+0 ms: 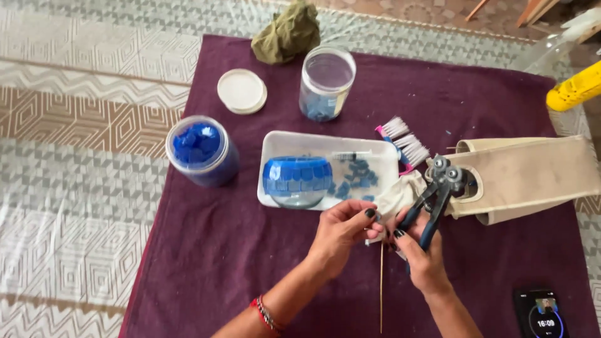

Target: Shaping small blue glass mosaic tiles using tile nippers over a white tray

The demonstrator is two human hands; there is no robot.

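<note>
A: Gripping nippers [436, 188] in right hand [421, 260], grip closed on the blue handles. Left hand [341, 231] pinching something small beside the cloth [400, 194]; can't tell what.

B: Bowl [297, 181]?

A: Sitting in tray [325, 145], upper band looking tiled blue, lower glass still bare. Loose tiles [358, 178] lying beside it, jar [201, 150] holding plenty more.
</note>
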